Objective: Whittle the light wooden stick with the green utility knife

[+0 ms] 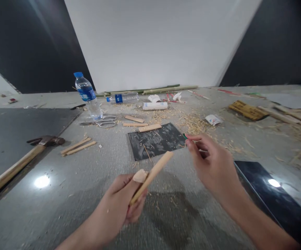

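Note:
My left hand grips the lower end of a flat bamboo strip, which slants up to the right, with the thumb pressed on its face. To the right, my right hand pinches a thin green-tipped tool between thumb and fingers, a little above and right of the strip's upper end. Both hands hover over the grey floor, just in front of a dark scratched mat. What kind of tool it is cannot be told.
A hammer lies at left on a dark slab. Loose bamboo strips, scissors, an upright water bottle, a lying bottle, shavings and long bamboo stalks lie beyond. A glossy black panel is at right.

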A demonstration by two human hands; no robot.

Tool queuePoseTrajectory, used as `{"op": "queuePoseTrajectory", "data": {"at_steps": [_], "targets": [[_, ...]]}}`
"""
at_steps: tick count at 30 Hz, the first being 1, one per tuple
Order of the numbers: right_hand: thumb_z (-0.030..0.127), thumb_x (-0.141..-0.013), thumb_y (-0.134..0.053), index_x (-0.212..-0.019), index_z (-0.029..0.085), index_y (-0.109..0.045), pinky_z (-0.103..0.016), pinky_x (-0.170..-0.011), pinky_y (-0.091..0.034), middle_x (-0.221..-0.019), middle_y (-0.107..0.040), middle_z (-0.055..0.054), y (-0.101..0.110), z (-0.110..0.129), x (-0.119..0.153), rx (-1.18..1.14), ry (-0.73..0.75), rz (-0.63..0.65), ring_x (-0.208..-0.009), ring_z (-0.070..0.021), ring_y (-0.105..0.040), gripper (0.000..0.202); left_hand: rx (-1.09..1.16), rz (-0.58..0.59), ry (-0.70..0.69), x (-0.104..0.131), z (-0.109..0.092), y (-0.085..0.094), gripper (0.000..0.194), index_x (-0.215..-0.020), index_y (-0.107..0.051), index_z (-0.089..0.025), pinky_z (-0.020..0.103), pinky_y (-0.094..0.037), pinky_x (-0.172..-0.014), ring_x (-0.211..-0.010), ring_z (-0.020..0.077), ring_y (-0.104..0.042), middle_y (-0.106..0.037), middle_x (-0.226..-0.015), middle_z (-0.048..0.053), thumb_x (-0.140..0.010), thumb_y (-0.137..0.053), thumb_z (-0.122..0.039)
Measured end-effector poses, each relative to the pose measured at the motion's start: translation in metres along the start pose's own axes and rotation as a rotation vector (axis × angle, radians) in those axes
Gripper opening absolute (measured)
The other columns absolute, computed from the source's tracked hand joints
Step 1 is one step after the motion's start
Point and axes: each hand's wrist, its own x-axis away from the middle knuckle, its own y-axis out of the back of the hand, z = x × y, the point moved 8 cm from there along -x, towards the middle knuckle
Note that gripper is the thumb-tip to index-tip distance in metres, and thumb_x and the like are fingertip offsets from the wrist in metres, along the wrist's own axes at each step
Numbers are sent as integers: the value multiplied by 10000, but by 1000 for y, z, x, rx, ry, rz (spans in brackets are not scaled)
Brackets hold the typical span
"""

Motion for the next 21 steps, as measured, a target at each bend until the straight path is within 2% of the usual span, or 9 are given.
{"op": "queuePoseTrajectory", "data": {"at_steps": [2,6,10,13,15,17,18,19,21], "targets": [[366,-1028,-532,-1089,236,-665,-277,-559,-506,-885,-757,-42,1,19,8,-50,36,7,-643,-172,-682,196,34,-15,-6,-1,-1,2,521,-571,-459,-203,194,-194,-364,-349,51,-191,-282,-394,-99,-942,-569,-552],[233,-1026,-509,-1068,252,-645,-247,-610,-543,-880,-758,-16,-14,67,44,-153,252,184,-676,-150,-717,144,33,-34,-21,-4,-3,8,516,-589,-460,-203,198,-183,-366,-355,56,-197,-291,-412,-95,-961,-539,-552],[174,-1014,-502,-1128,247,-624,-235,-577,-543,-839,-742,1,-29,83,71,-148,392,310,-710,-152,-744,182,7,-9,-69,-5,-6,8,538,-572,-435,-200,194,-191,-382,-371,55,-213,-293,-429,-90,-977,-527,-542],[182,-1016,-510,-1175,247,-624,-240,-535,-524,-798,-726,11,-33,80,74,-132,418,310,-652,-150,-730,206,14,10,-75,-5,-5,8,543,-570,-433,-198,191,-192,-379,-367,51,-200,-293,-427,-93,-985,-526,-537],[194,-1021,-505,-1174,249,-639,-245,-544,-519,-804,-733,6,-32,71,67,-121,411,306,-651,-152,-726,211,21,-3,-66,-4,-3,8,532,-583,-448,-198,191,-189,-371,-360,51,-194,-295,-421,-96,-983,-530,-539],[238,-1025,-505,-1126,245,-668,-264,-591,-531,-875,-763,-25,-27,48,49,-73,313,258,-706,-172,-734,192,26,-15,-51,-2,-1,6,518,-600,-469,-196,190,-190,-371,-358,50,-197,-298,-414,-99,-974,-545,-545],[274,-1026,-510,-1074,237,-682,-284,-626,-538,-932,-776,-49,-20,32,36,-30,219,176,-734,-186,-735,182,32,-11,-40,-1,0,4,515,-607,-474,-197,190,-193,-373,-358,50,-200,-298,-412,-100,-969,-551,-555],[324,-1022,-532,-1020,229,-690,-287,-593,-525,-888,-776,-50,-12,16,24,9,106,109,-665,-184,-711,184,39,-10,-28,1,1,2,513,-616,-479,-198,191,-192,-373,-359,50,-201,-299,-411,-101,-961,-557,-571],[387,-1020,-538,-999,203,-679,-284,-498,-469,-809,-754,-55,-2,3,10,30,32,27,-525,-165,-633,233,54,-9,-12,3,3,-1,524,-621,-479,-201,191,-187,-371,-359,50,-198,-299,-410,-102,-945,-565,-604]]}}
